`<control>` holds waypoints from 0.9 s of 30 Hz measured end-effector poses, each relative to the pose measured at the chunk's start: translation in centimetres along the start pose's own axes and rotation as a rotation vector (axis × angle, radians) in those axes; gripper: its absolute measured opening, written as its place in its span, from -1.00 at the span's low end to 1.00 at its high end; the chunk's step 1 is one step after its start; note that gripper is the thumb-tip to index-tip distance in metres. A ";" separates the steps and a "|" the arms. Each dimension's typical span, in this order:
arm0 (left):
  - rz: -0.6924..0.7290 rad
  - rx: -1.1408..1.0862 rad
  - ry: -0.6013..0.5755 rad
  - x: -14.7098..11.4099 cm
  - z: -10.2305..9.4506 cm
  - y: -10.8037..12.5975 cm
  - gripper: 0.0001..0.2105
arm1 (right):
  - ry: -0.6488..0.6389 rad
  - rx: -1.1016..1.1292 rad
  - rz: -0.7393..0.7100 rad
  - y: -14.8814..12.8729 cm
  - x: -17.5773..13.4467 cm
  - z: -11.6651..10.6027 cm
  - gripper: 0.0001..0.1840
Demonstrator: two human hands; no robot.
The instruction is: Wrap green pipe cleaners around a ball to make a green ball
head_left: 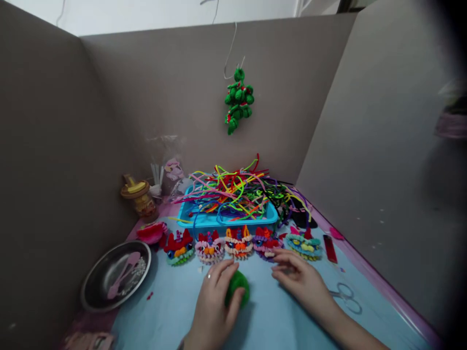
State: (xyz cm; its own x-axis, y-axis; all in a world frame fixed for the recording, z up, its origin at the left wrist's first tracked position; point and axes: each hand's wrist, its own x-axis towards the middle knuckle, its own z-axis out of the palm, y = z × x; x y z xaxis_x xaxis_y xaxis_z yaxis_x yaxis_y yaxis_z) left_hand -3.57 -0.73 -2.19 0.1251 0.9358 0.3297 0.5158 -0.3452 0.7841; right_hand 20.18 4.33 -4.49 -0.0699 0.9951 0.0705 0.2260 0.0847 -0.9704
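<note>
My left hand (pixel 216 305) is closed on a green fuzzy ball (pixel 241 287), which shows between the thumb and fingers above the blue table cover. To its right, my right hand (pixel 297 278) hovers with bent fingers apart and nothing visible in them. Its fingertips come close to a purple and red pipe-cleaner lion head (pixel 265 238). Others stand in a row beside it: a red and green one (pixel 178 247), a pink one (pixel 209 247), a cream and orange one (pixel 238 241) and a teal one (pixel 303 243).
Behind the row, a blue tray (pixel 186 214) overflows with colourful pipe cleaners (pixel 233 189). A metal bowl (pixel 87 287) with a pink spoon is at left, near a lidded cup (pixel 140 197). Scissors (pixel 346 297) lie at right. Grey partitions (pixel 164 87) surround the table; a green ornament (pixel 239 99) hangs there.
</note>
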 end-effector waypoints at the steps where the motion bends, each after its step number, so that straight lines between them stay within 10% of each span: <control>1: 0.011 -0.004 0.014 0.0 0.2 -0.2 -0.62 | 0.036 -0.024 0.028 -0.5 0.5 -0.6 -0.80; 10: -0.003 0.055 0.120 -0.1 -0.4 -2.0 -0.68 | 0.087 -0.627 -0.424 -10.0 12.4 -3.3 -0.77; 15: 0.027 0.106 0.160 0.2 -1.0 -1.8 -0.68 | -0.405 -1.006 -0.335 -8.4 18.8 -1.1 -0.79; 21: 0.223 0.317 0.232 0.6 -1.0 -1.9 -0.73 | -0.498 -1.085 -0.328 -5.9 20.3 1.3 -0.92; 27: 0.329 0.441 0.231 0.7 -1.2 -2.0 -0.75 | -0.419 -0.942 -0.365 -8.2 20.4 -1.1 -0.76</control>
State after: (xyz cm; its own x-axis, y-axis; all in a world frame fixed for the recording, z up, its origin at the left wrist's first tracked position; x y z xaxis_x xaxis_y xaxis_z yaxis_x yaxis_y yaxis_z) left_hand -5.58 0.57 -2.89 0.1755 0.7277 0.6630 0.7905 -0.5056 0.3456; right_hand 17.96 24.00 5.10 -0.5684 0.8205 0.0610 0.7647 0.5542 -0.3287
